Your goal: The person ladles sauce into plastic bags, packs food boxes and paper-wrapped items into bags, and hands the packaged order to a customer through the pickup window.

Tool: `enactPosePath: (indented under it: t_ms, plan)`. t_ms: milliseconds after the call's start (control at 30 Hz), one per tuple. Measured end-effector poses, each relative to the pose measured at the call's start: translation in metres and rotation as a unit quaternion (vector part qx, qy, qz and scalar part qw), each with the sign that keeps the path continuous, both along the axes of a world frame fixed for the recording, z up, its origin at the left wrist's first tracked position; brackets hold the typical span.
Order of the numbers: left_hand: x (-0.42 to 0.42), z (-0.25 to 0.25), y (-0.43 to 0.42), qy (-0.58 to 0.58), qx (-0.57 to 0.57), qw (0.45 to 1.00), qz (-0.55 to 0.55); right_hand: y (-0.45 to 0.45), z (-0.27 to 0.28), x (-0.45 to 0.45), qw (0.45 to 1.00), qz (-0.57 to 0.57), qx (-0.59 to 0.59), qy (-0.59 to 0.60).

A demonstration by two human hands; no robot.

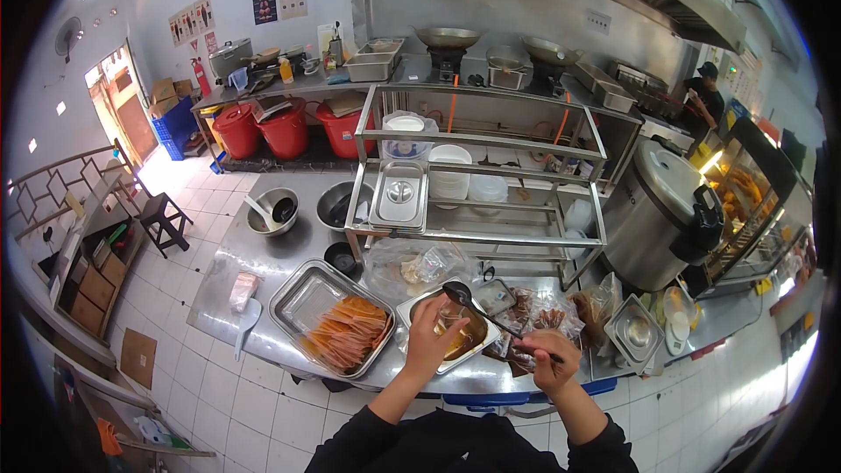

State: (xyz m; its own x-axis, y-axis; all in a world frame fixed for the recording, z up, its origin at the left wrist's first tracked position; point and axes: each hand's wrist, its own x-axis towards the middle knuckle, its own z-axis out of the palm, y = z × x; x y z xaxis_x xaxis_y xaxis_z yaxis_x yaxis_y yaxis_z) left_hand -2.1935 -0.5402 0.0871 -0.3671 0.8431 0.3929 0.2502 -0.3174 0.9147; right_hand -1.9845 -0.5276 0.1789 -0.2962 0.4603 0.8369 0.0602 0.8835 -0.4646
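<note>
My right hand [552, 357] is closed round the handle of a black ladle [457, 292], whose bowl hangs just above my left fingers. My left hand [429, 337] is curled over a metal pan [480, 352] of brown sauce, with thumb and fingers apart round what looks like a thin clear plastic bag [448, 319]; its outline is hard to make out. Left of that pan, a larger steel tray [289, 296] holds a pile of filled packets [348, 333] with orange-brown contents.
Behind the pans stands a steel rack [482, 154] with lidded containers. Plastic bags [420, 267] lie before it. Mixing bowls [273, 211] and a white scoop [248, 324] are on the left. A large steel cooker [653, 219] stands right; a person [703, 96] is farther back.
</note>
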Motion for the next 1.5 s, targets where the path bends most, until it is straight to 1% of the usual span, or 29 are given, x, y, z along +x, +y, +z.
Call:
enactPosePath:
  t_ms: [33,100,167,267,333,500,600,667,700,767,800,833,867,900,967,1000,1067,1100,1133,1167,1200,1233,1267,1300,1333,1367,1400,1433,1500]
  plan:
    - [-0.001,0.001,-0.001,0.0,-0.004,1.0,-0.001,0.0,0.0,0.001,1.0,0.002,0.001,-0.003]
    - [-0.001,0.003,-0.002,-0.001,0.0,1.0,0.006,0.001,0.001,0.002,0.997,0.014,0.051,-0.049]
    - [-0.003,0.003,-0.003,-0.001,0.003,1.0,0.012,0.001,0.002,0.002,0.996,0.019,0.062,-0.055]
    - [-0.004,0.004,-0.004,0.025,0.014,0.999,0.025,0.001,0.003,0.004,0.991,0.035,0.084,-0.099]
    - [-0.005,0.009,-0.007,0.026,-0.011,0.999,0.02,0.001,0.0,0.005,0.991,0.035,0.082,-0.104]
    - [-0.006,0.006,-0.008,0.045,-0.012,0.998,0.03,0.003,-0.006,0.005,0.992,0.034,0.073,-0.098]
    - [-0.006,0.018,-0.012,0.073,-0.018,0.996,0.04,0.004,-0.012,0.003,0.997,0.037,0.047,-0.058]
    - [-0.006,0.019,-0.013,0.088,-0.02,0.995,0.046,0.004,-0.013,0.002,0.999,0.028,0.004,-0.044]
    - [-0.007,0.017,-0.013,0.091,-0.019,0.995,0.045,0.004,-0.017,0.002,0.999,0.029,0.003,-0.045]
    - [-0.009,0.014,-0.013,0.093,-0.019,0.994,0.045,0.002,-0.031,0.002,0.991,0.027,-0.13,0.026]
    - [-0.011,0.014,-0.014,0.097,-0.011,0.994,0.042,0.001,-0.04,0.0,0.991,0.028,-0.131,0.024]
    - [-0.012,0.014,-0.014,0.101,-0.003,0.994,0.039,-0.001,-0.049,-0.004,0.967,0.024,-0.228,0.114]
    - [-0.014,0.013,-0.015,0.1,-0.004,0.994,0.04,-0.001,-0.055,-0.007,0.925,0.019,-0.321,0.202]
    - [-0.016,0.013,-0.016,0.101,0.003,0.994,0.04,0.002,-0.056,-0.008,0.925,0.02,-0.322,0.2]
    - [-0.024,0.004,-0.02,0.1,0.009,0.994,0.04,0.009,-0.058,-0.011,0.874,0.06,-0.385,0.29]
    - [-0.031,-0.011,-0.022,0.063,0.037,0.996,0.044,0.013,-0.063,-0.011,0.874,0.06,-0.386,0.289]
    - [-0.036,-0.017,-0.029,-0.036,0.108,0.992,0.044,0.02,-0.078,-0.01,0.88,0.008,-0.404,0.248]
    - [-0.038,-0.024,-0.033,-0.037,0.104,0.993,0.045,0.023,-0.085,-0.011,0.879,0.007,-0.408,0.247]
    - [-0.041,-0.036,-0.036,-0.125,0.113,0.985,0.035,0.025,-0.091,-0.013,0.925,-0.014,-0.372,0.074]
    - [-0.043,-0.044,-0.039,-0.211,0.122,0.969,0.025,0.03,-0.097,-0.015,0.941,-0.033,-0.322,-0.101]
    - [-0.044,-0.051,-0.042,-0.2,0.097,0.974,0.04,0.035,-0.102,-0.019,0.95,-0.04,-0.222,-0.216]
    - [-0.043,-0.059,-0.043,-0.201,0.095,0.974,0.041,0.04,-0.106,-0.022,0.949,-0.04,-0.224,-0.218]
    - [-0.041,-0.065,-0.043,-0.242,0.081,0.966,0.045,0.044,-0.104,-0.028,0.942,-0.009,-0.147,-0.303]
    - [-0.038,-0.071,-0.044,-0.282,0.068,0.956,0.048,0.049,-0.104,-0.033,0.921,0.023,-0.068,-0.383]
    - [-0.035,-0.076,-0.046,-0.283,0.067,0.955,0.05,0.055,-0.105,-0.036,0.912,0.031,-0.011,-0.409]
    - [-0.032,-0.078,-0.048,-0.314,0.028,0.947,0.053,0.056,-0.1,-0.039,0.912,0.033,-0.011,-0.41]
    - [-0.031,-0.08,-0.05,-0.345,-0.01,0.937,0.056,0.055,-0.092,-0.043,0.898,0.025,0.018,-0.438]
    - [-0.03,-0.083,-0.051,-0.346,-0.009,0.936,0.059,0.053,-0.085,-0.045,0.884,0.018,0.048,-0.465]
    - [-0.031,-0.09,-0.051,-0.309,-0.067,0.946,0.072,0.047,-0.072,-0.04,0.877,0.029,0.03,-0.478]
